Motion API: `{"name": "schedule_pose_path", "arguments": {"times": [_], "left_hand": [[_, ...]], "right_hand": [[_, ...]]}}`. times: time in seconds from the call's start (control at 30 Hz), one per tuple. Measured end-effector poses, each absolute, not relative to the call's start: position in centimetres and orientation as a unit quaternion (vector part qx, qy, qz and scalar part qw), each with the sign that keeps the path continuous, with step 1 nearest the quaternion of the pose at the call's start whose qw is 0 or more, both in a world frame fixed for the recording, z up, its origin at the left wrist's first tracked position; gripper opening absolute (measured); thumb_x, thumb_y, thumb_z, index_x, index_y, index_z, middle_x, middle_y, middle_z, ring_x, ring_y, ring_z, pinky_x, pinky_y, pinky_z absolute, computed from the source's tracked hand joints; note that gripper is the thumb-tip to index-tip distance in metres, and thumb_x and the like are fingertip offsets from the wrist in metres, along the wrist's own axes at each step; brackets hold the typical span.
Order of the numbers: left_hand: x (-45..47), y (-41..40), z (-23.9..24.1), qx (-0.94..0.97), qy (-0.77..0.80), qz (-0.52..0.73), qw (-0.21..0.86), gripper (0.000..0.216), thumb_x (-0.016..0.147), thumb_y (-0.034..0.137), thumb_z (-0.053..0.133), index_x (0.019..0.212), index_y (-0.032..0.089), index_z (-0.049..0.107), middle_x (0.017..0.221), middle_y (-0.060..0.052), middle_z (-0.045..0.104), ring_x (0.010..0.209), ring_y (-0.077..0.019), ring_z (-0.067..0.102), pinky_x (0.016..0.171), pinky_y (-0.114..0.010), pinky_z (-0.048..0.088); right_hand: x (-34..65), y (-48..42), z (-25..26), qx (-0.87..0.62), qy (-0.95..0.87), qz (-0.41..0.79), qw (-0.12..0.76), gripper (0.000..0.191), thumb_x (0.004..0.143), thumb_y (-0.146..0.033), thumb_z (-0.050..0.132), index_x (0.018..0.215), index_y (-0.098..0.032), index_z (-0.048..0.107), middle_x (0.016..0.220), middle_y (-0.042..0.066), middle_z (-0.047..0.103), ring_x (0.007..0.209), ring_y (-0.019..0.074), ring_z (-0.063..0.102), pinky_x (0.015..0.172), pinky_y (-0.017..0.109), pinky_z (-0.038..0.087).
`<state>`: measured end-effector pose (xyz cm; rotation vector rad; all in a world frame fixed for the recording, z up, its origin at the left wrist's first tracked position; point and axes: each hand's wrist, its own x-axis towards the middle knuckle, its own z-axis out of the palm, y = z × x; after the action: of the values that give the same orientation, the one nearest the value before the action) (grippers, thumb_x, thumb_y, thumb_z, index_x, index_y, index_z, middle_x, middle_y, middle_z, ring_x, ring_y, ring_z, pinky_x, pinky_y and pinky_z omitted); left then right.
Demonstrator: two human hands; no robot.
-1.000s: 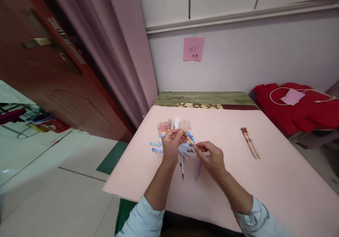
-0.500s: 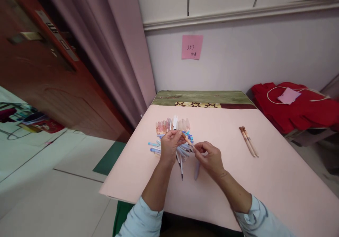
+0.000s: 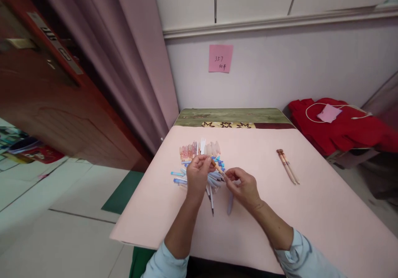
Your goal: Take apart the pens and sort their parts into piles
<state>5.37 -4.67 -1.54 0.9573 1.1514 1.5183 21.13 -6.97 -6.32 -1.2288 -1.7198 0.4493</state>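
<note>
Between my hands is a peach-coloured pen piece [image 3: 219,170] with a brown end, slanting down to the right. My left hand [image 3: 198,172] pinches its brown upper end. The fingertips of my right hand [image 3: 241,185] are closed at its lower end; what exactly they grip there is too small to make out. Under and behind my hands lies a pile of blue and white pen parts [image 3: 214,181], partly hidden by my left hand. A thin white refill with a dark tip [image 3: 212,201] sticks out toward me. A greyish pen barrel [image 3: 230,204] lies below my right hand.
Pink and clear pen barrels [image 3: 188,151] stand in a row behind the pile. Two peach pens with brown tops [image 3: 288,167] lie at the right of the pink-covered table [image 3: 264,232]. Red cloth [image 3: 351,131] with a white cable is beyond the right edge; a wooden door [image 3: 68,116] is left.
The view has shifted slightly, moving the scene a little left. Both hands stay on the pen piece, whose brown end shows a bit more between the fingers.
</note>
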Motion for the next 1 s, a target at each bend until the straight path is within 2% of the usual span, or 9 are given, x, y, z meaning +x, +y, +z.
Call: {"name": "schedule_pose_path", "arguments": {"times": [0.2,0.3,0.5,0.67,0.83,1.0], "left_hand": [[3.9,-5.1,-1.1,0.387,0.511,0.608,0.469,0.045,0.079,0.051,0.064,0.103,0.014,0.059,0.091,-0.009,0.068,0.064,-0.0143,0.066,0.057,-0.028,0.056],[1.3,-5.9,-0.8,0.43,0.549,0.592,0.405,0.046,0.08,0.051,0.062,0.109,0.016,0.058,0.099,-0.009,0.067,0.064,-0.0129,0.063,0.052,-0.024,0.052],[-7.2,-8.5,-1.9,0.418,0.645,0.591,0.245,0.042,0.082,0.051,0.061,0.109,0.019,0.06,0.098,-0.005,0.067,0.061,-0.0095,0.057,0.049,-0.019,0.047],[-10.5,-10.3,-4.6,0.35,0.697,0.57,0.257,0.041,0.081,0.053,0.06,0.104,0.02,0.063,0.101,-0.004,0.068,0.061,-0.0101,0.057,0.048,-0.019,0.046],[-9.9,-10.5,-5.5,0.358,0.7,0.55,0.282,0.036,0.08,0.05,0.06,0.098,0.02,0.065,0.095,-0.003,0.07,0.065,-0.0115,0.058,0.051,-0.02,0.047],[-9.9,-10.4,-5.2,0.363,0.703,0.541,0.284,0.036,0.08,0.049,0.06,0.098,0.019,0.066,0.093,-0.003,0.07,0.064,-0.0113,0.057,0.052,-0.02,0.047]], "right_hand": [[21.0,-6.6,-5.9,-0.513,-0.676,0.161,0.503,0.008,0.083,-0.027,0.059,0.081,-0.021,0.063,0.072,0.001,0.065,0.061,0.0115,0.057,0.062,0.023,0.047],[21.9,-6.2,-5.4,-0.54,-0.634,0.139,0.536,0.007,0.081,-0.027,0.059,0.082,-0.02,0.063,0.072,0.0,0.065,0.061,0.0116,0.058,0.062,0.023,0.048],[28.3,-6.1,-4.4,-0.64,-0.505,0.074,0.574,0.017,0.08,-0.035,0.06,0.086,-0.02,0.065,0.072,0.0,0.067,0.06,0.0127,0.059,0.062,0.024,0.049],[36.7,-6.6,-4.9,-0.768,-0.42,0.029,0.483,0.028,0.074,-0.045,0.062,0.084,-0.02,0.07,0.073,0.002,0.07,0.062,0.016,0.062,0.058,0.025,0.043],[41.2,-6.1,-6.2,-0.865,-0.373,0.044,0.333,0.025,0.07,-0.042,0.06,0.08,-0.023,0.073,0.071,0.003,0.07,0.063,0.0185,0.059,0.053,0.027,0.035],[41.7,-4.7,-7.0,-0.882,-0.384,0.072,0.263,0.025,0.068,-0.039,0.059,0.079,-0.023,0.074,0.074,0.005,0.072,0.064,0.0182,0.058,0.055,0.027,0.034]]}}
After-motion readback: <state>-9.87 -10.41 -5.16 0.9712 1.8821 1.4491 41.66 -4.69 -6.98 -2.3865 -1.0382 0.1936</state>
